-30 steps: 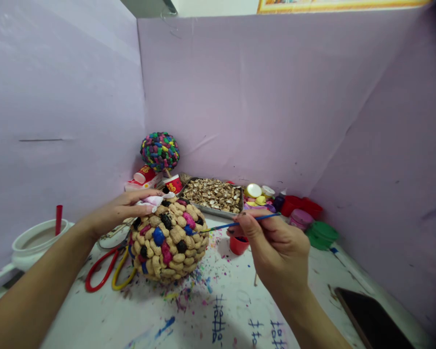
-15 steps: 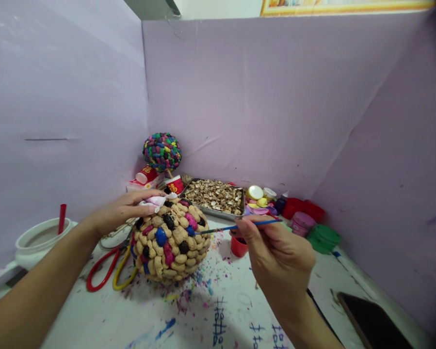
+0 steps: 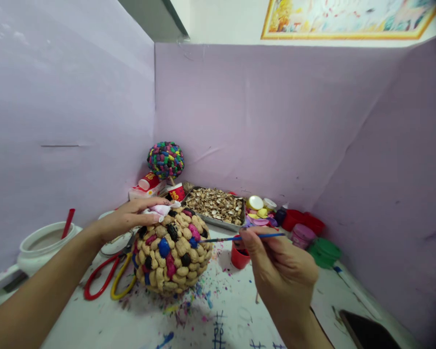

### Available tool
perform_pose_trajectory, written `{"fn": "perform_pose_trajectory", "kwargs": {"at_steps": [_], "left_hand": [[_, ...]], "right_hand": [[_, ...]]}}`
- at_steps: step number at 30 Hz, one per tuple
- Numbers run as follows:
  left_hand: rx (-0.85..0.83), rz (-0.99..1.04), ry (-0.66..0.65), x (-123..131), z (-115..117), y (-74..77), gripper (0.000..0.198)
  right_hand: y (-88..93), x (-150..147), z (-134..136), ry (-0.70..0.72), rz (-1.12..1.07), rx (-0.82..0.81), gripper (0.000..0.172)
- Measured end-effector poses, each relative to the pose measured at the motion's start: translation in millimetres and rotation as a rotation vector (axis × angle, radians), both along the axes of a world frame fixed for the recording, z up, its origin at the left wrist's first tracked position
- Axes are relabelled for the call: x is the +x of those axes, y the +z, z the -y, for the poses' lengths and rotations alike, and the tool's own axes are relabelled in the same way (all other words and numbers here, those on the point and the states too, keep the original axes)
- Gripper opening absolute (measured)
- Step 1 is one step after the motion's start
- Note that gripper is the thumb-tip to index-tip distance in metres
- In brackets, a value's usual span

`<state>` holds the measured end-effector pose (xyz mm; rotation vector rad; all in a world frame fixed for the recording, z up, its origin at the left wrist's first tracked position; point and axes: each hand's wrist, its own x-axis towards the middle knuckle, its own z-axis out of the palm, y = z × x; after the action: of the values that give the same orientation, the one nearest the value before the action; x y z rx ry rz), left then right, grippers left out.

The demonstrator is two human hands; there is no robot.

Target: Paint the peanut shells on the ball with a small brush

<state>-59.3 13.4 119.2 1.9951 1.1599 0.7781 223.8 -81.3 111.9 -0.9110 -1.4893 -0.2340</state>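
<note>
A ball covered in peanut shells [image 3: 181, 247], some painted blue, black or magenta, rests on the table. On its top left, my left hand [image 3: 130, 218] holds a crumpled white-and-pink tissue [image 3: 160, 210] against the shells. My right hand [image 3: 281, 261] pinches a thin blue paintbrush [image 3: 227, 239] between thumb and fingers. The brush tip touches a blue-painted shell [image 3: 193, 242] on the ball's right side. Just behind the brush stands a small red cup [image 3: 239, 258], partly covered by my right hand; its contents look dark.
Red-and-yellow scissors [image 3: 108, 276] and a white pot [image 3: 45, 245] lie at left. Behind are a finished colourful ball [image 3: 166, 160], a metal tray of shells [image 3: 216, 206] and coloured tubs [image 3: 323, 252]. A phone [image 3: 366, 329] lies front right. Lilac panels enclose the table.
The view has tilted up slightly, so everything sits lower in the picture. The brush tip stays at the same blue shell, and my left hand keeps its place on the ball.
</note>
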Motion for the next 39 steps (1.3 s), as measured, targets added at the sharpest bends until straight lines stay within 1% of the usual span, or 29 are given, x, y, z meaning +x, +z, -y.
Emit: {"fn": "perform_pose_trajectory", "kwargs": {"at_steps": [2, 7, 11, 14, 16, 18, 21, 25, 28, 34, 37, 39], "left_hand": [[0.010, -0.002, 0.003, 0, 0, -0.3, 0.049], [0.014, 0.016, 0.041, 0, 1, -1.2, 0.050], [0.003, 0.012, 0.049, 1, 3, -0.5, 0.054], [0.022, -0.026, 0.038, 2, 6, 2.1, 0.053], [0.040, -0.048, 0.005, 3, 8, 4.4, 0.051], [0.051, -0.053, -0.028, 4, 10, 6.3, 0.050], [0.054, -0.051, -0.047, 4, 10, 7.4, 0.050], [0.058, -0.050, -0.009, 2, 8, 5.8, 0.052], [0.054, -0.057, 0.002, 1, 6, 4.9, 0.052], [0.082, -0.061, -0.011, -2, 1, 2.1, 0.049], [0.137, -0.058, 0.025, -4, -1, 1.1, 0.049], [0.175, -0.078, 0.044, -4, -1, 3.0, 0.049]], "right_hand": [[1.5, 0, 0, 0.000, 0.011, 0.005, 0.012], [4.9, -1, 4, 0.028, -0.073, -0.011, 0.016], [2.7, -2, 7, 0.112, -0.116, -0.051, 0.012], [0.0, -3, 5, 0.204, -0.250, -0.081, 0.011], [-2.0, -3, 3, 0.225, -0.311, -0.096, 0.013], [-5.0, -3, 0, 0.188, -0.306, -0.094, 0.014], [-11.3, -5, -3, 0.113, -0.234, -0.096, 0.015], [-18.2, -8, -7, 0.108, -0.183, -0.173, 0.020], [-19.4, -8, -10, 0.102, -0.153, -0.188, 0.022], [-14.2, 4, -11, 0.028, -0.104, -0.123, 0.022], [-6.4, 16, -11, -0.026, -0.153, -0.133, 0.023], [-0.3, 23, -10, -0.059, -0.207, -0.141, 0.023]]}}
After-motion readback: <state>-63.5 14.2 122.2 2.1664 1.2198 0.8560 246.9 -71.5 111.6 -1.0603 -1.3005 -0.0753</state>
